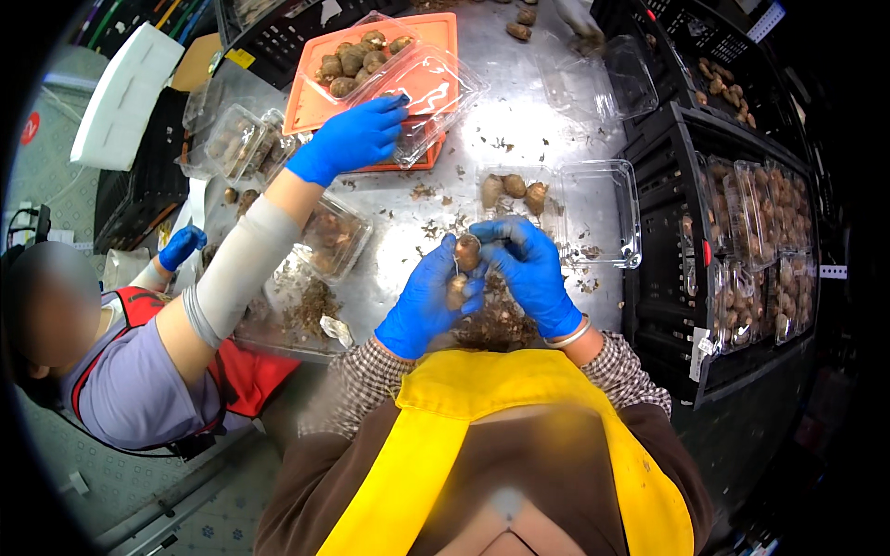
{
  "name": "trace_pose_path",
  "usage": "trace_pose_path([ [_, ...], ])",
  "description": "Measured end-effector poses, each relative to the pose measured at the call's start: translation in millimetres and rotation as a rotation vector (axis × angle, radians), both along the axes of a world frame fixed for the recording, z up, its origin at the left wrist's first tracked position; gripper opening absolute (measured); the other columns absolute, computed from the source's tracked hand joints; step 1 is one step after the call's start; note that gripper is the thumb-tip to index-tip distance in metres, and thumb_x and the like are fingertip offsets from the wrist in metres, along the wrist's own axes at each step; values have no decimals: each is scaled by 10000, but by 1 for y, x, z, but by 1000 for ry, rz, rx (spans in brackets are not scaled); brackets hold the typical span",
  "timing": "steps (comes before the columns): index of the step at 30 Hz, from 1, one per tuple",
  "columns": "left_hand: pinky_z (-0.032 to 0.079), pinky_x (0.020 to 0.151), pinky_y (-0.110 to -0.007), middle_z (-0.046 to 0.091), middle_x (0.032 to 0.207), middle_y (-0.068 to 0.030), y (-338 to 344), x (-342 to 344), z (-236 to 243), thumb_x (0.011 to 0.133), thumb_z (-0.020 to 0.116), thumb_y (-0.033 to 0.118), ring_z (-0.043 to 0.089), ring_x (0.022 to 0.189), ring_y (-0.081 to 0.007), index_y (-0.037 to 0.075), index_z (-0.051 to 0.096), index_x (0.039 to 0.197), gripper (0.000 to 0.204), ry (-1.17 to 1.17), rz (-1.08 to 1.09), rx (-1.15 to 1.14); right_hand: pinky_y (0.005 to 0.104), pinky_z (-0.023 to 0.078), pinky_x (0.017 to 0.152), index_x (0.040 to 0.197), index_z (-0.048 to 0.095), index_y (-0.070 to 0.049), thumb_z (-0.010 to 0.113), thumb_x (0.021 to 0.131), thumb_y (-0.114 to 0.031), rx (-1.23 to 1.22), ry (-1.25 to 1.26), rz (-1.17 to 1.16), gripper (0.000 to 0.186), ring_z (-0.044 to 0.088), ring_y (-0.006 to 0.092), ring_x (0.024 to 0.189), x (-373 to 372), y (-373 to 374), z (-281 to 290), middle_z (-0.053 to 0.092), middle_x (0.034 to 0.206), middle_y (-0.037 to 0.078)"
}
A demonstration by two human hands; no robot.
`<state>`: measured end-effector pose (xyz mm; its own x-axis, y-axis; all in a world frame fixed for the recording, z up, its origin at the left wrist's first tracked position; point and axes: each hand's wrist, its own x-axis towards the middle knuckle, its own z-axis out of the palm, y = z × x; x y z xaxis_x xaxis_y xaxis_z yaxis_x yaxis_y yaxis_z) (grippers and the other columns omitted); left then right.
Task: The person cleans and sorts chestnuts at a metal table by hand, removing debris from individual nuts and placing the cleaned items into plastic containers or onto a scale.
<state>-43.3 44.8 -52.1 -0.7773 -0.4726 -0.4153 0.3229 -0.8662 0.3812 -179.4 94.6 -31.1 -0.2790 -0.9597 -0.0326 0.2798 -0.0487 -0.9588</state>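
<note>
Blue-gloved, the left hand (419, 304) grips two tubers (467, 252) near the clear box (562, 208), while whether the right hand (535, 278) pinches the upper one I cannot tell; a slackened or slippery squeeze could drop either into the soil (501, 322).

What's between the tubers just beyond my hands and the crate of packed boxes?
A clear plastic box's open half lies there, seen in the head view.
</note>
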Motion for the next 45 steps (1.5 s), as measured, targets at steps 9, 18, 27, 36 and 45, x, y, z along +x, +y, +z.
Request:
trace_pose_path([
  [9,356,437,-238,473,687,-49,4,2,5,901,398,418,435,552,-104,49,490,919,380,-77,-78,-244,251,425,604,826,548,-16,604,782,-51,-113,575,-138,79,522,141,683,-2,-1,-16,523,753,55],
  [18,346,439,-236,477,731,-46,-1,5,-4,900,330,480,435,549,-114,34,481,1038,490,22,-103,-32,209,425,627,977,601,-18,598,784,-46,-45,84,80,195,494,70,695,-10,3,-13,538,792,18],
  [27,346,432,-246,478,689,-40,1,6,-9,888,377,460,426,513,-118,87,435,1153,462,40,-183,22,180,434,601,977,613,-5,640,739,-46,50,168,180,242,514,45,671,-24,11,4,579,770,-1],
  [36,338,430,-248,467,679,-46,1,8,-17,885,386,466,413,509,-128,95,473,1082,429,109,-255,196,260,486,713,957,614,-3,599,798,-77,94,-56,219,176,572,112,804,-29,13,-18,616,869,57],
  [45,414,465,-267,520,718,-58,-5,-6,-21,899,390,420,496,573,-141,56,479,1016,392,-150,-1,-262,285,437,695,921,608,-19,646,761,-124,-194,442,-20,195,552,189,767,-22,7,-31,566,851,84],
])
